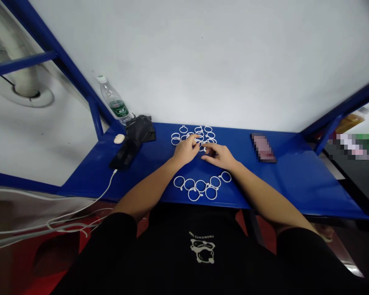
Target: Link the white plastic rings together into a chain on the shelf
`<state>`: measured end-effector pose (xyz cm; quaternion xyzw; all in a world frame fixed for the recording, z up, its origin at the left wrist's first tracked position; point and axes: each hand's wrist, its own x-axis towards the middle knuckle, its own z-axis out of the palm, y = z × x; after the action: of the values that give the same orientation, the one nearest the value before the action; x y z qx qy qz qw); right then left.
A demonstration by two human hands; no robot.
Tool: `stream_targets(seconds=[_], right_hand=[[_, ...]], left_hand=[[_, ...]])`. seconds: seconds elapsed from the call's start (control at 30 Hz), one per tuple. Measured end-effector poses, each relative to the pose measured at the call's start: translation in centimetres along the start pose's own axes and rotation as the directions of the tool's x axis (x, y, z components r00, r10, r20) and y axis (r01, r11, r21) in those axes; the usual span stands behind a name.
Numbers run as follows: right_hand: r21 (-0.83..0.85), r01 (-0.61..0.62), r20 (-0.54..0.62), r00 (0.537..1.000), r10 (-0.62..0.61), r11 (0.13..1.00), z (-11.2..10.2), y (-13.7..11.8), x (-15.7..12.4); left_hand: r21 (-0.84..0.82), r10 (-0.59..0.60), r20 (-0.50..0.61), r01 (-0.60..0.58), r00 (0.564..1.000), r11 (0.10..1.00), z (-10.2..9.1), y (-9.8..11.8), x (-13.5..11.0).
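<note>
On the blue tabletop (160, 164), both hands meet at a group of white rings with small tabs (183, 129) lying near the wall. My left hand (186, 151) has its fingertips on a white ring (200, 144) between the two hands; the grip is small and partly hidden. Just to the right, my right hand (220, 155) has bent fingers reaching the same ring, its thumb spread apart below. Nearer my body lies a second group of white rings (201, 185), several of them touching or overlapping.
At left stand a clear bottle (118, 107) with a green label, a black crumpled bag (140, 128), a black device (126, 152) with a white cable (106, 186), and a small pale lump (119, 139). A phone (263, 147) lies at right. Blue frame bars (95, 116) edge the table.
</note>
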<state>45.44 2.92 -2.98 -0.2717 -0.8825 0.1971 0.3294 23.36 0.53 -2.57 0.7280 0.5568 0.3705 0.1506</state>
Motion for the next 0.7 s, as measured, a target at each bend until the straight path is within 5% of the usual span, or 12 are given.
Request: stream_targets(seconds=[0.27, 0.7], right_hand=[[-0.038, 0.008, -0.047, 0.999, -0.009, 0.999, -0.4, -0.2, -0.1], [0.018, 0.086, 0.049, 0.995, -0.087, 0.996, -0.8, 0.8, -0.1]], left_hand=[[-0.047, 0.117, 0.215, -0.109, 0.97, 0.993, 0.4, 0.4, -0.5], [0.007, 0.124, 0.218, -0.129, 0.968, 0.992, 0.6, 0.3, -0.6]])
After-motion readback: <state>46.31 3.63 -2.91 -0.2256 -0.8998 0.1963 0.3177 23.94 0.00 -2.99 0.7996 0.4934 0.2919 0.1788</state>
